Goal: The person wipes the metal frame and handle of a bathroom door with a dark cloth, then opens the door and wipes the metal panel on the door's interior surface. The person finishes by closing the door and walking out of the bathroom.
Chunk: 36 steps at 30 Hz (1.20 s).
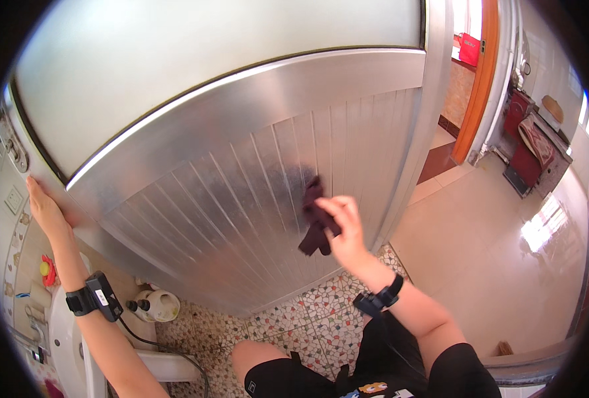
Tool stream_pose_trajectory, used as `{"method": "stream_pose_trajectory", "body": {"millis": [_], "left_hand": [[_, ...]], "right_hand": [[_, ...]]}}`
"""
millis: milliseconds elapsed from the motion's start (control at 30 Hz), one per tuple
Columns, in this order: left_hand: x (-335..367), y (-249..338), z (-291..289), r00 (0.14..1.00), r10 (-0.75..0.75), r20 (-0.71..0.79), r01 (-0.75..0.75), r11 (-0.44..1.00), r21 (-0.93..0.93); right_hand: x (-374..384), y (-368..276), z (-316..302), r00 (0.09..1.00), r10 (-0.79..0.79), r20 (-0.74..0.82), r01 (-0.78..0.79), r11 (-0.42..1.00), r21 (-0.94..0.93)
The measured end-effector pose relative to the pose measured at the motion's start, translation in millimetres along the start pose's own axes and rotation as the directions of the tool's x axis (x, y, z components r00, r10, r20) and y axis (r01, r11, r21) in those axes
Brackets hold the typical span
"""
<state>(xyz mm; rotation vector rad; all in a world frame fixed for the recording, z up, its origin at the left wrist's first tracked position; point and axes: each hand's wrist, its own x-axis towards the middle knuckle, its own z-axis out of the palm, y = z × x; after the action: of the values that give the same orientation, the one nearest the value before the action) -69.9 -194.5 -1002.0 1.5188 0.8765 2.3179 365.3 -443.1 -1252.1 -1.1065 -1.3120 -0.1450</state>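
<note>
At far left, below a metal lock plate (12, 142), a person's left hand (48, 211) rests at the left edge of a silvery metal door (367, 146), fingers pointing up along that edge; whether they curl behind it cannot be told. Below that arm stands a white sink (61, 331), and just right of it a pale jug (166, 306) near the door's bottom edge.

Across the grooved lower panel, right of its middle and nearer the right edge than the left, hangs a dark maroon cloth (312, 213), bunched and narrow. Its long axis runs up and down, roughly with the nearby grooves; the top end appears to meet the panel beside a dull, darker patch, while the lower end falls in loose folds above the bottom edge.

Immediately right of the cloth, the right hand (349, 237) has it pinched between thumb and fingers, so the fabric lies to the left of the knuckles. This is the nearer hand by far, with the left well apart across the panel. Beyond the door's right edge stands an orange wooden frame (480, 86).
</note>
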Motion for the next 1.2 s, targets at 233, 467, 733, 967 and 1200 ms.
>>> {"method": "stream_pose_trajectory", "body": {"millis": [233,467,733,967,1200], "left_hand": [[8.9,-3.2,-4.4,1.0,-0.014,0.024,0.012,0.999,0.053],[3.3,3.1,-2.7,0.989,0.149,0.009,-0.149,0.982,0.115],[8.9,3.9,-3.9,0.998,0.05,-0.03,-0.046,0.99,0.132],[4.4,3.3,-5.2,0.999,0.043,-0.01,-0.042,0.995,0.087],[-1.4,10.9,-0.4,0.996,0.087,-0.028,-0.085,0.993,0.082]], "right_hand": [[115.7,22.2,-54.8,0.894,-0.449,0.006,0.413,0.818,-0.4],[110.9,45.7,-48.6,0.858,-0.442,0.261,0.504,0.629,-0.592],[61.9,69.1,-51.9,0.724,-0.569,0.391,0.69,0.58,-0.434],[146.6,27.0,-39.5,0.804,-0.567,0.178,0.579,0.681,-0.448],[53.9,65.3,-29.6,0.769,-0.515,0.379,0.635,0.687,-0.354]]}}
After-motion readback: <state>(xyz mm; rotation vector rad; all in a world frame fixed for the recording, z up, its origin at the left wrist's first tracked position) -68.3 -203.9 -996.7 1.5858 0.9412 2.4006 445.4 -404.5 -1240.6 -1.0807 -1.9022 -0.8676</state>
